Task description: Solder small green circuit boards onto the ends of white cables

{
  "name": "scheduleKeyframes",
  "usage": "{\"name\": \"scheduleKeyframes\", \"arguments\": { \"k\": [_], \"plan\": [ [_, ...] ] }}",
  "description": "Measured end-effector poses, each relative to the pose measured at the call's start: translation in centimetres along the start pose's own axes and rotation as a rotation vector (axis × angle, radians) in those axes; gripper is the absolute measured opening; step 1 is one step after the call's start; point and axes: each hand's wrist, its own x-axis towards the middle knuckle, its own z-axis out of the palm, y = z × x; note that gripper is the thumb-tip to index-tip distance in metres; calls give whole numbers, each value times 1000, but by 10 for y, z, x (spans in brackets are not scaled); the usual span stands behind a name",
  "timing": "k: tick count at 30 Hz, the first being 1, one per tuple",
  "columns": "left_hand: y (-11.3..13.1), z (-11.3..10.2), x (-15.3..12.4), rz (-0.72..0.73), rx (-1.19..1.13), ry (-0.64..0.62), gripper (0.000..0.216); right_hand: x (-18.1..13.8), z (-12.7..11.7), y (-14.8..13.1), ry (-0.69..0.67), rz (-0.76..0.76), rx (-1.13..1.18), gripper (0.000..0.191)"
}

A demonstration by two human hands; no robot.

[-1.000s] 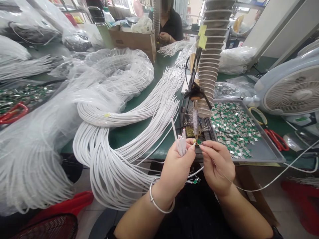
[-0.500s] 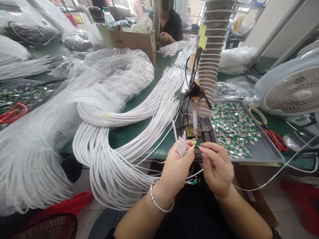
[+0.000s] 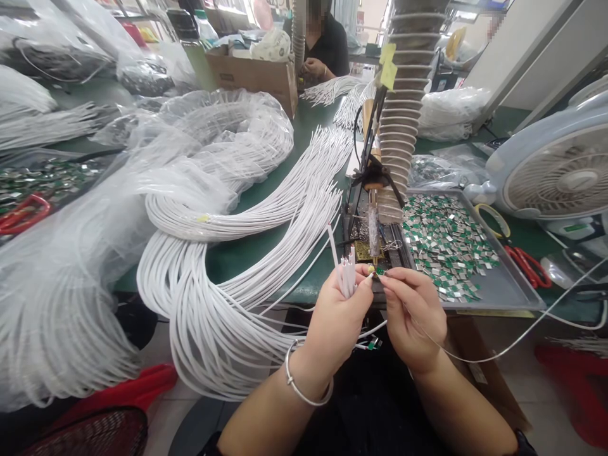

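My left hand (image 3: 335, 323) is closed around a bunch of white cables (image 3: 348, 278), their cut ends sticking up above the fist. Its thumb and forefinger meet near the tip of an upright soldering iron (image 3: 373, 234). A small green circuit-board piece (image 3: 379, 271) sits at that tip, between both hands' fingertips; which fingers bear it I cannot tell. My right hand (image 3: 417, 320) is closed in a pinch on a thin solder wire (image 3: 503, 356), which trails off to the right. Below the left wrist hang cable ends with green-board connectors (image 3: 374, 344).
A grey tray (image 3: 515, 288) of small metal-and-green connectors stands at the right, beside red-handled scissors (image 3: 527, 266) and a fan (image 3: 565, 171). A ribbed duct (image 3: 408, 95) hangs over the iron. Long white cables (image 3: 199, 304) spread leftward. A co-worker (image 3: 323, 50) sits opposite.
Both hands stay almost in place at the iron's tip, with only a slight shift of the fingers. The hanging connectors below the left wrist have moved a little.
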Motion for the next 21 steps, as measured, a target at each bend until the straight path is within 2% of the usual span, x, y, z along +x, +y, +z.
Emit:
{"name": "scheduleKeyframes", "arguments": {
  "k": [11,21],
  "plan": [
    [2,0,-1,16,23,-15,11,3,0,-2,4,3,17,30],
    [-10,-6,1,15,66,-40,13,-6,-3,2,-32,66,82,30]
  ]
}}
